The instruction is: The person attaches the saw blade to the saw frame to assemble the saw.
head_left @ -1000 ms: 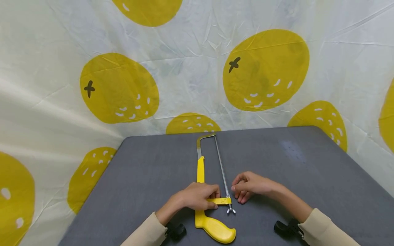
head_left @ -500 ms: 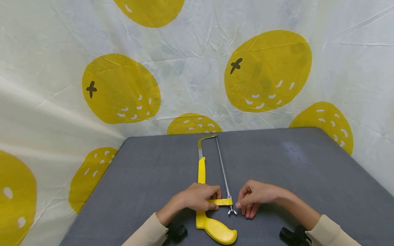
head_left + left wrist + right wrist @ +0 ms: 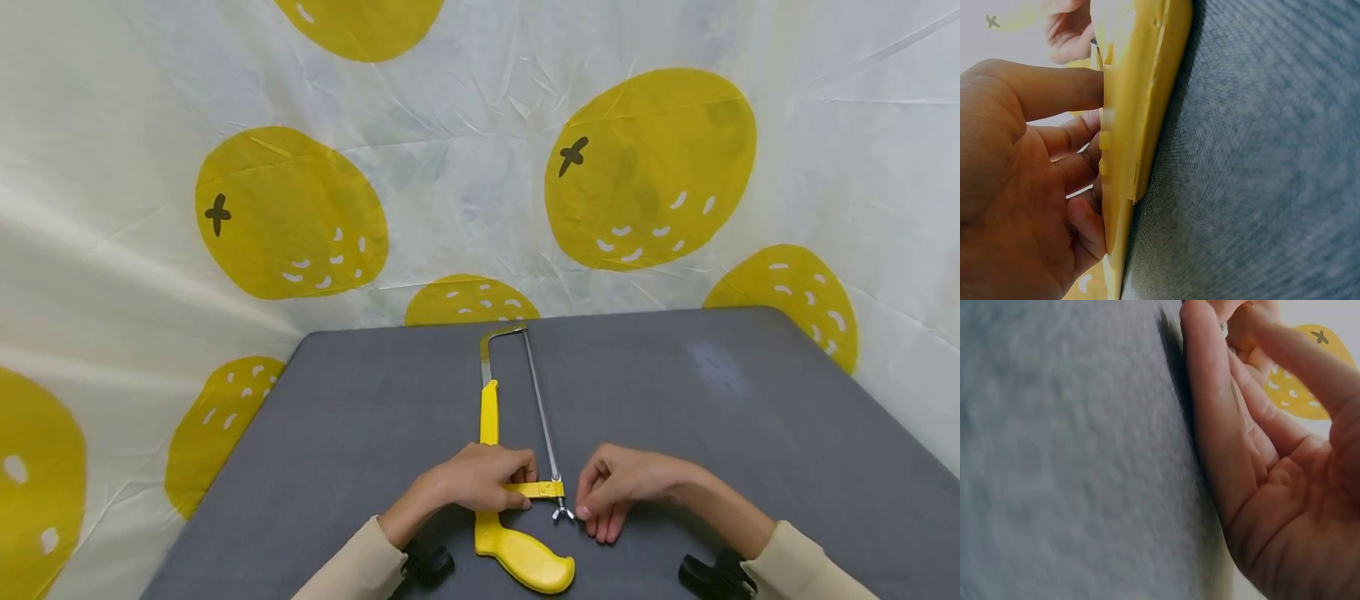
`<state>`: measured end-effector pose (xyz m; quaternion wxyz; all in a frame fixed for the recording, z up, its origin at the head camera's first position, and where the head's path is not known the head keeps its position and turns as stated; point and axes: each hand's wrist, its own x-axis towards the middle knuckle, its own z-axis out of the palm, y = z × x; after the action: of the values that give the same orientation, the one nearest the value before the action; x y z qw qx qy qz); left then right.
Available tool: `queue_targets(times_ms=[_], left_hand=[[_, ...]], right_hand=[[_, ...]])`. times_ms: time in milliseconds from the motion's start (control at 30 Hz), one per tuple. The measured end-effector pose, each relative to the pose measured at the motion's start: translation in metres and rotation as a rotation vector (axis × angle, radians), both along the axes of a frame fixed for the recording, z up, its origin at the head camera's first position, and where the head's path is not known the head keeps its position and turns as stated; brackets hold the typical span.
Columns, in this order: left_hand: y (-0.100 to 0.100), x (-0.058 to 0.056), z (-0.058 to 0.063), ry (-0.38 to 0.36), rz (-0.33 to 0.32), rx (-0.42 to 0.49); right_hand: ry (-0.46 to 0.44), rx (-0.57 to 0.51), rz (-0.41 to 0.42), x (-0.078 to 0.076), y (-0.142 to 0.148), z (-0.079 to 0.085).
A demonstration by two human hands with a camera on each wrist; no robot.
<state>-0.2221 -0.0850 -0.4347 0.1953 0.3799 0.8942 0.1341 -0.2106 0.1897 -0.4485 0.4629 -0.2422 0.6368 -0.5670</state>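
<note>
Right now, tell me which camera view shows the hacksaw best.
The head view: it shows the hacksaw from end to end, partly covered by the left hand. The left wrist view gives just a yellow stretch, close up; the right wrist view, slivers at most.

The hacksaw (image 3: 489,412) has a smooth, glossy handle (image 3: 528,562); its blade (image 3: 539,400) and near wing nut (image 3: 562,514) look like shiny metal. The tabletop (image 3: 390,392) shows a matt, coarsely woven cloth surface, the far curtain (image 3: 465,200) smooth, creased sheeting with soft sheen, the sleeves (image 3: 363,562) matt cloth.
</note>
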Motion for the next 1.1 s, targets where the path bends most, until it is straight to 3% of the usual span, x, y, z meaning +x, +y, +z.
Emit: queue_targets(times_ms=[467,1100], left_hand=[[-0.002,0.0,-0.001,-0.004,0.0,0.006],[0.0,-0.001,-0.001,0.01,-0.007,0.007]], right_hand=[[0.04,0.04,-0.073,0.005,-0.01,-0.006],[0.044,0.015,-0.082,0.007,-0.013,-0.008]])
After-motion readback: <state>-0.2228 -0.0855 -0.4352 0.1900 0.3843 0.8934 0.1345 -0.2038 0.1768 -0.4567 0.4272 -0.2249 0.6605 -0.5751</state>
